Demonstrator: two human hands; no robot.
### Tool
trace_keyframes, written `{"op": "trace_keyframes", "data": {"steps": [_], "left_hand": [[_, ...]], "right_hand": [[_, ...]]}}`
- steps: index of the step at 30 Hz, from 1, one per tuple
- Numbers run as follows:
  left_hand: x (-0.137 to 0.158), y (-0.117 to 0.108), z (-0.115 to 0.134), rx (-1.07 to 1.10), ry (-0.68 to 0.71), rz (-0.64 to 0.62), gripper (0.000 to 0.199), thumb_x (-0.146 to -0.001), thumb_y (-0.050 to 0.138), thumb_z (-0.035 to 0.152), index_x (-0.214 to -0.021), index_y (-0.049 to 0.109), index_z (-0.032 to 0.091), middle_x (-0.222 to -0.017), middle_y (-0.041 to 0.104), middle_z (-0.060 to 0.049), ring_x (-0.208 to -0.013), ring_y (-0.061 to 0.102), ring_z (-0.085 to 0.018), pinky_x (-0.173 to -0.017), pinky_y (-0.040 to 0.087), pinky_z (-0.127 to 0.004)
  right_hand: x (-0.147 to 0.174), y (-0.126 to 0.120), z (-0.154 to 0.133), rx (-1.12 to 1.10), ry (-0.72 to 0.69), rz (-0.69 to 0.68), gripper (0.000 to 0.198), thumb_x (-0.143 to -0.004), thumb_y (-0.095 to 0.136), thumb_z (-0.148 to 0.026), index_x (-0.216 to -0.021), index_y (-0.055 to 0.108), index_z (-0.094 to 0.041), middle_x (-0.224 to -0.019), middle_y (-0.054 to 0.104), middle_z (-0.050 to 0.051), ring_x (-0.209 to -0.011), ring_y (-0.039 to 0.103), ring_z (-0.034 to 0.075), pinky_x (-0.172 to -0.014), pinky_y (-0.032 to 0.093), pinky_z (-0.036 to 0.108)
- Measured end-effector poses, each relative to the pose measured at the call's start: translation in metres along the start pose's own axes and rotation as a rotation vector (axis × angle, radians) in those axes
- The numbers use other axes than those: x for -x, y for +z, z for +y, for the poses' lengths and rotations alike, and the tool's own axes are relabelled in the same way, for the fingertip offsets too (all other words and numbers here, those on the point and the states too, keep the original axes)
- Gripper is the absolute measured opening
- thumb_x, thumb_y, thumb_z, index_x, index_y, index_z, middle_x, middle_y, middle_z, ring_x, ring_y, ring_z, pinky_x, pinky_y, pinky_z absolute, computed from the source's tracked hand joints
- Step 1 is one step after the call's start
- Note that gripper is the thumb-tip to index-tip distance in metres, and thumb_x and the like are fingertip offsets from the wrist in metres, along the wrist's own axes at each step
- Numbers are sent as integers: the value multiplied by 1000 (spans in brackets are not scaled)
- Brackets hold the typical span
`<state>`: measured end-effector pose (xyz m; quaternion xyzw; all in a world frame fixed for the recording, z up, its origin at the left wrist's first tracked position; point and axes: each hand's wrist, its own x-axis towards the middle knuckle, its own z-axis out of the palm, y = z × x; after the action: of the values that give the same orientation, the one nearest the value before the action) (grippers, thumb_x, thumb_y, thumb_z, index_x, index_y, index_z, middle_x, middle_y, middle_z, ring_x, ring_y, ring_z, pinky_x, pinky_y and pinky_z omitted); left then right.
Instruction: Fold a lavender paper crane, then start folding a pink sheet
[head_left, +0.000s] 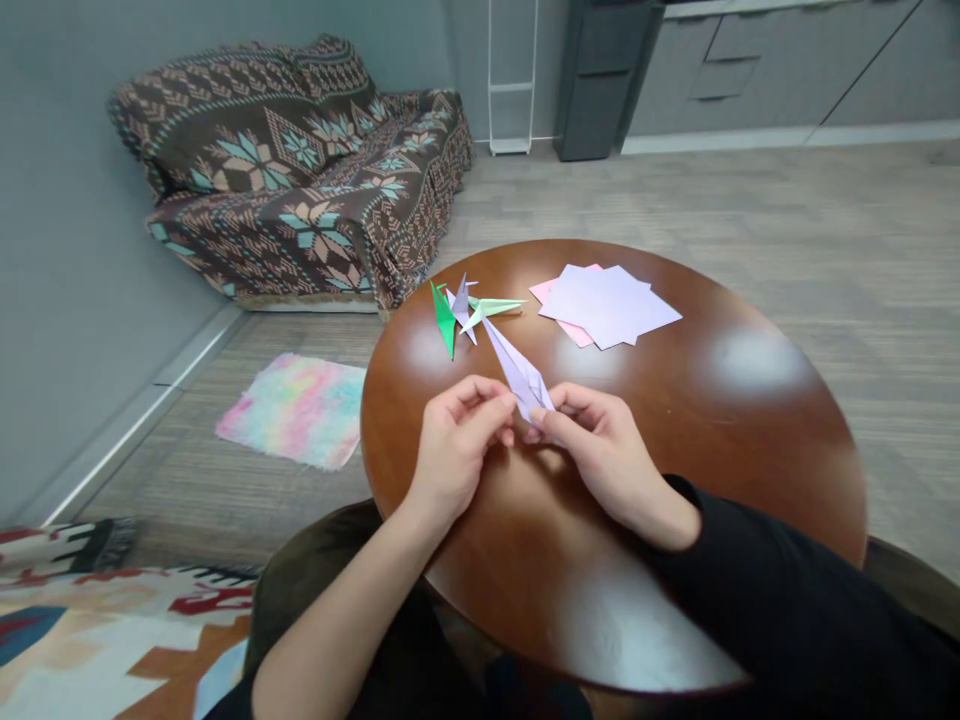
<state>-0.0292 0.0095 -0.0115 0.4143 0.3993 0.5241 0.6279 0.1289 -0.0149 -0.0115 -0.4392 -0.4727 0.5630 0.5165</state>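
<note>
A long, narrow piece of folded lilac origami paper [517, 368] is held just above the round table, its pointed end aimed away from me. My right hand [592, 432] pinches the near end between thumb and fingers. At the paper's left edge, my left hand [472, 430] is closed, thumb against curled fingers, with the tips touching that edge. Beyond the paper's point stand folded paper cranes: a green crane [444, 320], a purple crane [461, 303] and a pale green crane [491, 308]. The lilac tip overlaps the pale green one in view.
Lilac and pink paper sheets [604, 305] lie fanned in a stack at the far side of the brown round table [720, 450]. A patterned sofa [315, 190] stands at the back left, with a fluffy pastel mat [296, 410] on the floor before it.
</note>
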Motion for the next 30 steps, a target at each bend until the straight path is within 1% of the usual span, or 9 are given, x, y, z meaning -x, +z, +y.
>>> {"op": "trace_keyframes", "data": {"steps": [2, 3, 8, 12, 17, 23, 28, 30], "left_hand": [[3, 1, -3, -54, -29, -59, 20, -77, 83, 27, -76, 67, 15, -66, 65, 0, -58, 57, -10, -56, 42, -22], [4, 1, -4, -68, -31, -68, 21, -77, 83, 27, -75, 66, 16, -65, 65, 0, -57, 57, -10, -56, 41, -22], [5, 1, -6, -92, -32, -56, 23, -74, 84, 26, -72, 63, 16, -60, 62, 3, -53, 53, -9, -54, 38, -21], [4, 1, -5, -71, -57, -67, 23, -73, 85, 27, -72, 64, 16, -65, 65, 1, -55, 56, -9, -54, 41, -21], [5, 4, -2, -13, -80, -58, 23, -70, 87, 24, -71, 68, 14, -66, 68, -1, -55, 56, -9, -54, 41, -20], [6, 6, 0, 94, -87, -25, 21, -68, 84, 16, -62, 64, 14, -58, 63, 1, -52, 52, -6, -53, 39, -18], [5, 6, -2, 131, -59, 13, 19, -71, 83, 17, -63, 66, 14, -59, 60, 2, -53, 52, -6, -53, 41, -18], [4, 6, -1, 133, -43, 23, 20, -73, 83, 21, -64, 67, 14, -61, 60, 2, -54, 53, -6, -53, 41, -18]], "right_hand": [[-1, 1, -1, -20, -10, -17, 27, -83, 79, -40, -72, 68, -18, -69, 71, 2, -67, 65, 16, -68, 49, 29], [-1, 1, -1, -21, -16, -23, 27, -84, 80, -40, -72, 69, -18, -69, 72, 2, -67, 65, 16, -69, 50, 29], [-1, 3, 0, -24, -17, -6, 28, -81, 83, -43, -74, 70, -19, -70, 74, 1, -67, 68, 16, -70, 53, 30], [-1, 3, 0, -33, -4, 7, 34, -77, 86, -48, -72, 69, -19, -69, 73, 1, -66, 68, 17, -70, 54, 31], [0, 4, 0, -23, 1, -12, 35, -78, 85, -49, -72, 69, -19, -70, 73, 2, -67, 68, 17, -71, 54, 31], [0, 5, 1, -54, -20, -50, 28, -80, 84, -42, -74, 70, -19, -70, 73, 1, -70, 68, 17, -73, 52, 30], [0, 3, 2, -19, -16, -39, 24, -82, 81, -37, -73, 70, -18, -70, 71, 1, -63, 61, 13, -66, 48, 28], [0, 2, 3, -25, 0, -28, 24, -82, 80, -37, -73, 69, -18, -70, 71, 1, -63, 61, 13, -65, 48, 28]]}}
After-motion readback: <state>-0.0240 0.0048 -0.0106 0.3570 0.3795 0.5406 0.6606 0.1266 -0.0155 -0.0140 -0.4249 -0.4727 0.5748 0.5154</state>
